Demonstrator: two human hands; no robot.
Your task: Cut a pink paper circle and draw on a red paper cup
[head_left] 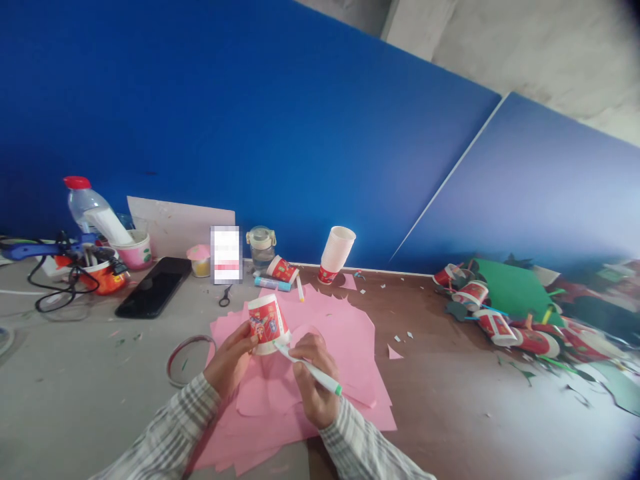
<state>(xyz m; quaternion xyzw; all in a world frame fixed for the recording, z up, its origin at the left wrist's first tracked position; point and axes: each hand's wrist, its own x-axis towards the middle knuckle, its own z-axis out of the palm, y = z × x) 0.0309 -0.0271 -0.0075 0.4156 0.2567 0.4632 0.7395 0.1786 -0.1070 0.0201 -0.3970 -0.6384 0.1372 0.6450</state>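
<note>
My left hand is closed around a red and white paper cup that stands upside down on a pile of pink paper sheets. My right hand grips a white pen with a green end. The pen's tip touches the cup's rim where it meets the pink paper. Both sleeves are grey plaid.
A stack of white cups, another red cup, glue sticks, small scissors, a black phone, a tape ring, a water bottle and a blue glue gun lie behind. Decorated cups and green paper sit at right.
</note>
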